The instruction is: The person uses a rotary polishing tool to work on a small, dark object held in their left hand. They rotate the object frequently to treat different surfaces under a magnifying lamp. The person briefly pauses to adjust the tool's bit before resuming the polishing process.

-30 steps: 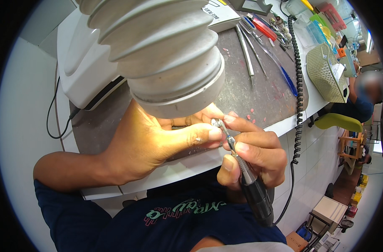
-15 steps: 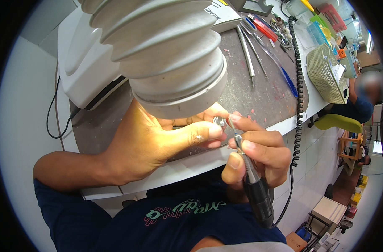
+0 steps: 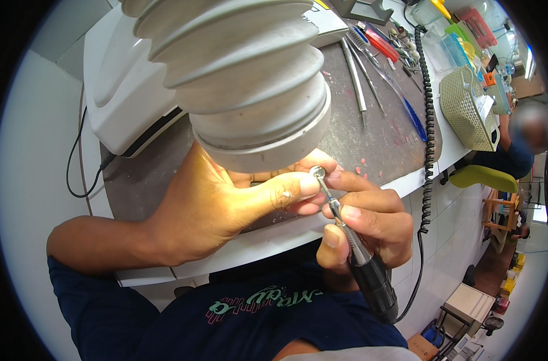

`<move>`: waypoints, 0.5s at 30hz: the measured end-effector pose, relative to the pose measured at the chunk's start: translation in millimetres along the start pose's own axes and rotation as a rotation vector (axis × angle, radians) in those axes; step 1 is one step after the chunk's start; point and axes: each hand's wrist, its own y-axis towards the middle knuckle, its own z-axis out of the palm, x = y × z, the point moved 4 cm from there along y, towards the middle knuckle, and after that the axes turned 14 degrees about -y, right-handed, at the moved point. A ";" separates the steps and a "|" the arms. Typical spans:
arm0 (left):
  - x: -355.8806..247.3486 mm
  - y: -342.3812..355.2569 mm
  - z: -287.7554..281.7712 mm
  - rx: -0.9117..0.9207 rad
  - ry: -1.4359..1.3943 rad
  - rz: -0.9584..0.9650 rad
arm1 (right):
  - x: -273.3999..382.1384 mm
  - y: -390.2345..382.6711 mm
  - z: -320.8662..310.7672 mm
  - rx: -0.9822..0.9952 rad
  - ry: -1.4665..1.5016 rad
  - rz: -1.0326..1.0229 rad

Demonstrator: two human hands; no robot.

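My left hand (image 3: 226, 207) pinches a small shiny metal piece (image 3: 317, 172) between thumb and fingertips. My right hand (image 3: 376, 219) grips a rotary handpiece (image 3: 373, 280) with a black body and a ribbed metal neck, held like a pen. Its thin bit reaches up to the metal piece and appears to touch it. Fingertips of both hands meet beside the piece. A wide white corrugated hose (image 3: 250, 78) hangs just above, hiding part of my left hand's fingers.
A white machine (image 3: 129, 90) stands on the left of the grey bench mat (image 3: 400, 144). Metal picks (image 3: 356, 78), a blue-ended brush (image 3: 406, 108) and small loose tools lie at the back. A coiled black cord (image 3: 429, 120) runs down the right, beside a woven basket (image 3: 466, 111). Another person (image 3: 520, 141) sits beyond.
The handpiece bit has swung left and up, from beside the metal piece onto it. The piece has turned slightly between my left fingertips. The hose has shifted slightly right in view.
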 end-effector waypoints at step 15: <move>1.9 1.3 -1.0 0.049 -0.017 0.001 | 0.8 0.4 -0.3 -0.018 -0.003 -0.010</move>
